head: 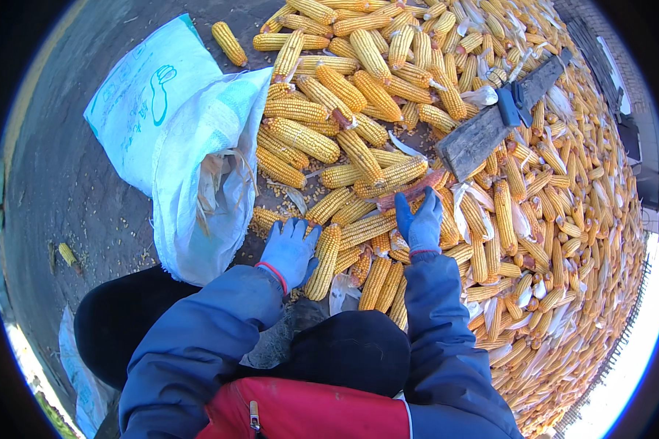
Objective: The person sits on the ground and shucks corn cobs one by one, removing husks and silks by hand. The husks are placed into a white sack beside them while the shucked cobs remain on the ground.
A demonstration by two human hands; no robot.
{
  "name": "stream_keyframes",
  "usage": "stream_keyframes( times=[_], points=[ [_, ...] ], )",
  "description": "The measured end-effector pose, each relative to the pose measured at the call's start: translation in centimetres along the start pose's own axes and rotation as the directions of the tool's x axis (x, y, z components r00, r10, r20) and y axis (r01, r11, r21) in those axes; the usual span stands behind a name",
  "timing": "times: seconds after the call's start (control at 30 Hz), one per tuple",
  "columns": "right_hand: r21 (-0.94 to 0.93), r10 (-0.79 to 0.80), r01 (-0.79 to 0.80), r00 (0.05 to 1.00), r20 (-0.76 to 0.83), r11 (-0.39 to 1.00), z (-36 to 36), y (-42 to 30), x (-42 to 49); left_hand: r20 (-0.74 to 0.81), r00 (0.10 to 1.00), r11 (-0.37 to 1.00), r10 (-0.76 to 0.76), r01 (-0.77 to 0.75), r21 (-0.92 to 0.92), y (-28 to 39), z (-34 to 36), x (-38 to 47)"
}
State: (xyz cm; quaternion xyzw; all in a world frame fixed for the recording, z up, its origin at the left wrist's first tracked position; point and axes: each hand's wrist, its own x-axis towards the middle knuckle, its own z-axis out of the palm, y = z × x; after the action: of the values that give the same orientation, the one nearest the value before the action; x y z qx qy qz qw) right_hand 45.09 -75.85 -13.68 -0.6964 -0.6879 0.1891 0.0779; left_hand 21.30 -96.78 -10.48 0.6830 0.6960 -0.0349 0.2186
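Note:
My left hand (292, 249), in a light-blue work glove, lies palm down with fingers spread over yellow corn ears at the near edge of the pile. A full corn ear (323, 264) is just to its right. My right hand (422, 224), gloved the same way, has thumb and fingers apart in a V. Its tips are at the lower edge of a mostly bare reddish corncob (412, 191); any firm hold is not visible. Left of the pile, a white woven sack (197, 126) lies with its mouth towards me and dry husks (211, 184) inside.
A weathered wooden plank (469, 144) lies across the corn, with a dark blue device (508, 107) on it. The large corn pile (560, 236) spreads to the right. Loose kernels and a stray ear (229, 44) lie on the dark ground (104, 219). My knee (351, 351) is close below.

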Motion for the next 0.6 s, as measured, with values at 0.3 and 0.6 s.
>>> stream_keyframes(
  times=[0.3, 0.6],
  points=[
    [-0.178, 0.134, -0.113, 0.985, 0.108, 0.977, 1.6, -2.1, 1.9, 0.055, 0.998, 0.995, -0.01, 0.015, -0.096, -2.4, 2.9, 2.1],
    [-0.196, -0.071, 0.137, 0.948, 0.309, 0.971, 3.5, -8.7, -0.7, 0.072, 0.997, 0.99, -0.039, 0.048, -0.136, -0.6, 2.2, 1.7]
  ],
)
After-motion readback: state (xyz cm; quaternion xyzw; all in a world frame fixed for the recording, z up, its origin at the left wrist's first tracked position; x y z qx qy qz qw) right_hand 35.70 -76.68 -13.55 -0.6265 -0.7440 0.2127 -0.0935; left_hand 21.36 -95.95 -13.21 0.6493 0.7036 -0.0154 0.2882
